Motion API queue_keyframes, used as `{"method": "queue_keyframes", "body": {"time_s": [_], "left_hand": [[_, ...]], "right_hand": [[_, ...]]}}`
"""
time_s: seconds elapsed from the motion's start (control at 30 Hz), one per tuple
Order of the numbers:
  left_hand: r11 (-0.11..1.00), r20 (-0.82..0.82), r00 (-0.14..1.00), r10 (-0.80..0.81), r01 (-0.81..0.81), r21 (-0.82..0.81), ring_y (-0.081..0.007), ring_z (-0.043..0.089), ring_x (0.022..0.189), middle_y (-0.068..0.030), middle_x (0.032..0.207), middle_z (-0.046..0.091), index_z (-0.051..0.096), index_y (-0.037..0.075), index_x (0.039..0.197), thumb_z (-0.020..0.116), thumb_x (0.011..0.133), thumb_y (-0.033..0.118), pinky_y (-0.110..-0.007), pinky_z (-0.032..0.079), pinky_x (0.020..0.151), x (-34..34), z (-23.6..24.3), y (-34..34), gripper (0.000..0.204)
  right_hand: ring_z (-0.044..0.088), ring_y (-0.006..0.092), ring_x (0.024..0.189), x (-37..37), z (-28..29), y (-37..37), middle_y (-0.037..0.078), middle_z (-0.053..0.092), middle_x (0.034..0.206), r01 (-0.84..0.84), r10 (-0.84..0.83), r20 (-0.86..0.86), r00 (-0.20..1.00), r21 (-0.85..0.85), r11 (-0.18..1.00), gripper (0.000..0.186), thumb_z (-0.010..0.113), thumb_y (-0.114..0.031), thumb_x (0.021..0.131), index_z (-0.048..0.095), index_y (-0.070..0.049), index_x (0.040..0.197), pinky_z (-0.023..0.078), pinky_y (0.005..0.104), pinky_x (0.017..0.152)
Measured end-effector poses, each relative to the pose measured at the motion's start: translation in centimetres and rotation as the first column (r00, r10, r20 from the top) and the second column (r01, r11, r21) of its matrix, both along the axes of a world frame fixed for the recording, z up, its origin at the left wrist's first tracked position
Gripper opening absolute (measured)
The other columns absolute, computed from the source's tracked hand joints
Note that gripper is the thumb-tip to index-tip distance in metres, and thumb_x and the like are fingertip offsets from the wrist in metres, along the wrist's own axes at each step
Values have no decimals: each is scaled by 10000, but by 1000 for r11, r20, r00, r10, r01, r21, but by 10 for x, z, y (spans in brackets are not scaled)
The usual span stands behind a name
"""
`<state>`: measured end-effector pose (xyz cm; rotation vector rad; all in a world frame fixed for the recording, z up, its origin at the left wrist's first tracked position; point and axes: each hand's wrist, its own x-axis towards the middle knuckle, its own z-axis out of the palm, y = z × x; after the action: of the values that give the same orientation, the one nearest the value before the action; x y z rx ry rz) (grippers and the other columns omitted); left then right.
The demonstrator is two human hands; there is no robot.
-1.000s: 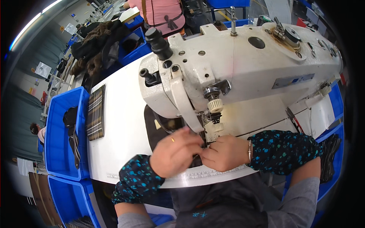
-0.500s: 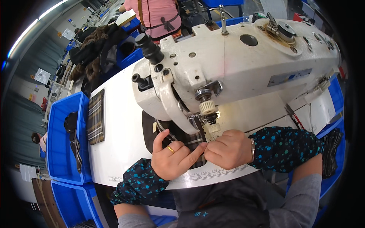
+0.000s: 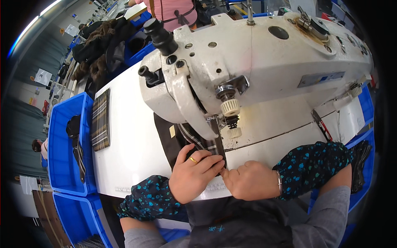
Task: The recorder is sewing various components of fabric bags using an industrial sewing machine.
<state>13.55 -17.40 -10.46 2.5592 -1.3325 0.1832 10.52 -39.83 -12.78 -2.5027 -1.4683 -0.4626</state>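
Observation:
A white sewing machine [image 3: 269, 58] stands over a dark fabric piece [image 3: 164, 136] with a plaid strip and zipper [image 3: 186, 134], which runs under its presser-foot area. My left hand [image 3: 192, 173] lies on the piece's near part, forefinger along the zipper, other fingers bent and pressed on the fabric. My right hand [image 3: 252, 180], fingers curled, pinches the piece's near right edge beside my left fingertips. The needle is mostly hidden by the machine's lever. Red-and-black scissors or snips [image 3: 322, 128] lie on the bed to the right.
Folded plaid fabric [image 3: 100, 120] lies left on the white table [image 3: 120, 165]. Blue bins stand left [image 3: 58, 149] and right [image 3: 364, 136], holding dark pieces. Behind are piled dark furry items [image 3: 99, 45] and a co-worker in pink [image 3: 173, 10]; another person [image 3: 37, 144] is far left.
Both my hands have moved slightly nearer me, and the fabric piece reaches further down between them. The zipper and plaid strip, largely covered a second ago, now show above my fingers.

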Motion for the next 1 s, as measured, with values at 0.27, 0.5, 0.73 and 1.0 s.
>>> {"method": "queue_keyframes", "body": {"time_s": [0.27, 0.5, 0.73, 1.0], "left_hand": [[1000, -23, 1000, -8, 9, 9, -200, 611, 1134, 21, 1194, 691, 757, 115, 1115, 707, 737, 120, -506, 386, 1070, -2, -3, -3, 382], [999, 16, 999, 33, -33, 2, -180, 599, 1160, 27, 1169, 671, 744, 129, 1092, 661, 792, 152, -524, 380, 1110, 5, -8, -4, 311], [995, 65, 993, 101, -99, -27, -173, 588, 1176, 44, 1125, 662, 752, 146, 1093, 686, 794, 128, -585, 320, 1141, 33, -16, -5, 307], [986, 100, 985, 138, -128, -105, -261, 623, 992, -11, 1066, 658, 771, 129, 1031, 746, 720, 65, -466, 404, 852, 60, -16, -9, 319]], "right_hand": [[560, 138, 460, 0, -3, -1, 48, 557, 589, -50, 50, -16, 999, 9, 999, 152, 644, -145, 714, 654, 7, 716, 426, 285, 415], [528, 122, 486, 7, -3, -1, -10, 513, 598, -24, 26, 22, 999, -78, 997, 359, 638, -153, 759, 730, 42, 1046, 390, 266, 439], [561, 134, 508, 33, -13, 4, 1, 523, 607, 58, -58, 32, 998, -18, 998, 403, 621, -143, 791, 704, 49, 1135, 432, 299, 444], [616, 154, 525, 54, -15, 6, 28, 593, 627, 162, -163, -44, 986, -22, 987, 356, 613, -111, 834, 681, 69, 1134, 447, 304, 434]]}}
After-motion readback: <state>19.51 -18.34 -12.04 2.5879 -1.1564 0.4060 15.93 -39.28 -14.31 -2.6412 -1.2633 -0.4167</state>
